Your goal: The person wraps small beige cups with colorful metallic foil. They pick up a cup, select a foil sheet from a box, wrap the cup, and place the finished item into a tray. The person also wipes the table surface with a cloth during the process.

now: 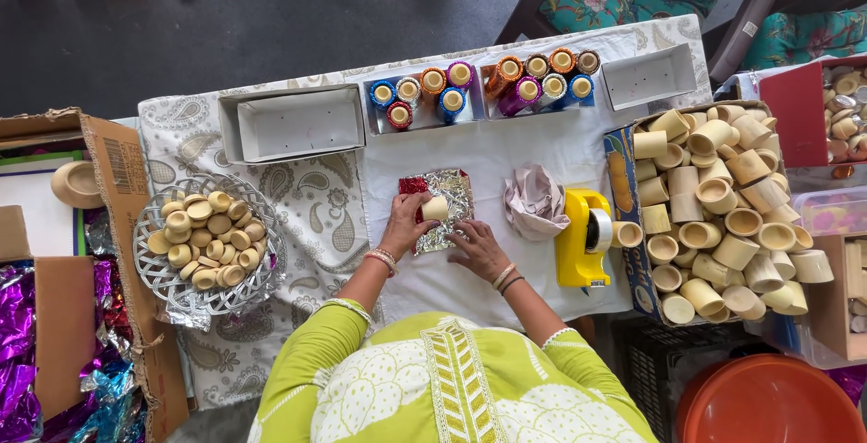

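A silver foil sheet (452, 192) with a red edge lies on the white table cloth (506, 149). My left hand (405, 223) holds a small tan wooden cylinder (435, 209) on top of the foil. My right hand (476, 246) lies flat on the foil's lower right corner, fingers spread. Both wrists wear bangles. The green sleeves and top fill the lower middle of the view.
A yellow tape dispenser (582, 237) and a crumpled cloth (535, 201) sit right of the foil. A box of wooden cups (718, 204) stands at the right, a silver basket of wooden lids (206, 240) at the left. Foil-wrapped cylinders (424, 95) and empty white boxes (293, 122) line the back.
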